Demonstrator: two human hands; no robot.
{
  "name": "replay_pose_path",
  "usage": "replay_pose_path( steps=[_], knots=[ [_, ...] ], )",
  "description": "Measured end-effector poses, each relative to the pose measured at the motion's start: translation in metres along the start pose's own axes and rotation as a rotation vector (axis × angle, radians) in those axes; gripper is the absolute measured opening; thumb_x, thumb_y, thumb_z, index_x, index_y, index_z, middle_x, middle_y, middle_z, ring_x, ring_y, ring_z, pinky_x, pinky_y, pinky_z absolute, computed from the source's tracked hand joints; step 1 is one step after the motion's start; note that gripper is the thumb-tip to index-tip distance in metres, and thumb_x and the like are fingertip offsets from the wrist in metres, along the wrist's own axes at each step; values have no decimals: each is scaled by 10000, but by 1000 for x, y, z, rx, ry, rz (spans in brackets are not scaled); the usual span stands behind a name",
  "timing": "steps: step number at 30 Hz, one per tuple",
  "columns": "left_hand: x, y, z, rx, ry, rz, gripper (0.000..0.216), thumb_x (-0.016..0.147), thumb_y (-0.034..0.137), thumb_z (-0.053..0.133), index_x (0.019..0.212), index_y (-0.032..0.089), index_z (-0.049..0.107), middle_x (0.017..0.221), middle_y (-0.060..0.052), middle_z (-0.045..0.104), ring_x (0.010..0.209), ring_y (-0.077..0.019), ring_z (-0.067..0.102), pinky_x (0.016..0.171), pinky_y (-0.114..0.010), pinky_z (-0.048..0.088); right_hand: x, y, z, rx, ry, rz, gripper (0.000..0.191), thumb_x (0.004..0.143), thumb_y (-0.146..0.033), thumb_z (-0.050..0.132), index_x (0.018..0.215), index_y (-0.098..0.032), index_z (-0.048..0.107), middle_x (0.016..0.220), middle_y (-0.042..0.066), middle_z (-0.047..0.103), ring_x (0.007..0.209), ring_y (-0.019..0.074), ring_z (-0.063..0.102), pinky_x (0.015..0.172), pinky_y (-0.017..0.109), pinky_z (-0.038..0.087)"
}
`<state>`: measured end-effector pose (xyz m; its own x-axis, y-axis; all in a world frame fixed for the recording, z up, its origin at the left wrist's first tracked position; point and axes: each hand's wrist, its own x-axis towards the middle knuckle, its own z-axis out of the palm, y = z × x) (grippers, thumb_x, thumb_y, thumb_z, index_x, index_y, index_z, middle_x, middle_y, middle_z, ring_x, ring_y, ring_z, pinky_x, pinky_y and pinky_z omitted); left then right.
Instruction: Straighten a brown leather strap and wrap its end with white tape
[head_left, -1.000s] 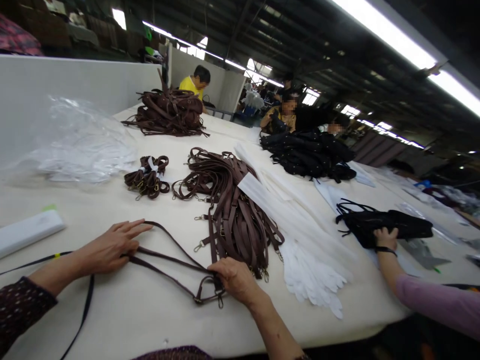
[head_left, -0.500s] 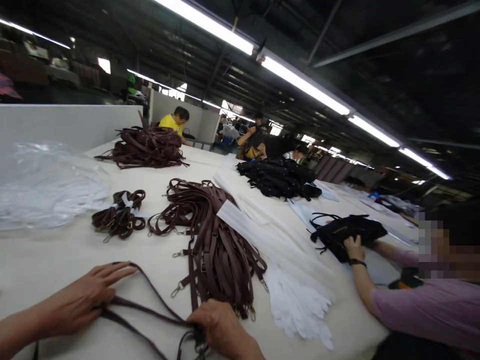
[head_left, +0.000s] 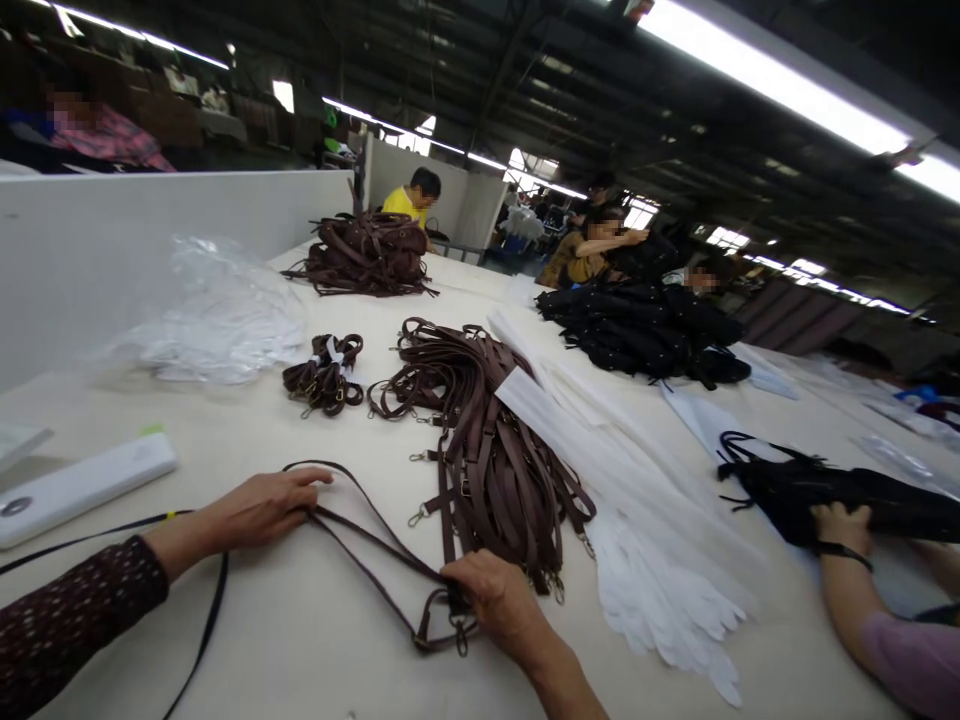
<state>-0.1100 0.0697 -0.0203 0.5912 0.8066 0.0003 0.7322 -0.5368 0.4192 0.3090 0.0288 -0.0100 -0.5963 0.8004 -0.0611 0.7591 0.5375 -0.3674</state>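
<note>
A folded brown leather strap [head_left: 375, 545] lies flat on the cream table [head_left: 315, 640] in front of me. My left hand [head_left: 262, 508] presses its looped end down with the fingers laid over it. My right hand [head_left: 499, 600] pinches the other end by the metal buckle and clasp [head_left: 457, 630]. Just beyond my right hand lies a long pile of the same brown straps [head_left: 487, 440] with brass clips.
A small tied bundle of straps [head_left: 324, 373], clear plastic bags [head_left: 217, 320], a white box [head_left: 82, 485], white paper sheets [head_left: 645, 540] and a far strap heap [head_left: 367, 255] lie around. A co-worker's hand [head_left: 844, 525] holds a black bag [head_left: 832, 490] at right.
The view swung up and back down. Both hands stay on the strap, the left sliding slightly along the loop; the co-worker's black bag shifted right.
</note>
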Motion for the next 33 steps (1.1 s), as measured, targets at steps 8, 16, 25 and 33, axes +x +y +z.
replay_pose_path(
  steps=[8,16,25,33],
  knots=[
    [28,-8,-2,11,-34,-79,253,862,146,428,1062,272,517,1105,-25,639,867,-209,673,783,-326,510,-2,-3,-2,0,-8,10,459,886,-32,487,1161,-340,687,1008,-27,755,930,155,640,787,245,465],
    [24,-3,-4,13,-27,-49,150,903,172,435,985,255,529,1090,-19,636,886,-185,660,765,-286,493,-3,0,3,40,-5,26,387,911,-76,522,1163,-316,691,1005,-6,759,933,175,649,806,264,485],
    [2,-12,10,182,48,70,261,1023,268,390,1105,314,633,1380,-4,640,1204,-199,637,971,-312,516,-4,2,7,41,35,15,389,908,-70,508,1172,-305,670,1009,0,755,925,191,647,794,288,501],
    [-4,-5,21,189,10,60,233,1022,283,384,1069,290,612,1395,-7,629,1232,-186,617,1027,-348,511,-3,6,10,42,29,21,389,913,-82,500,1184,-305,667,1025,12,752,941,205,649,817,307,509]
  ],
)
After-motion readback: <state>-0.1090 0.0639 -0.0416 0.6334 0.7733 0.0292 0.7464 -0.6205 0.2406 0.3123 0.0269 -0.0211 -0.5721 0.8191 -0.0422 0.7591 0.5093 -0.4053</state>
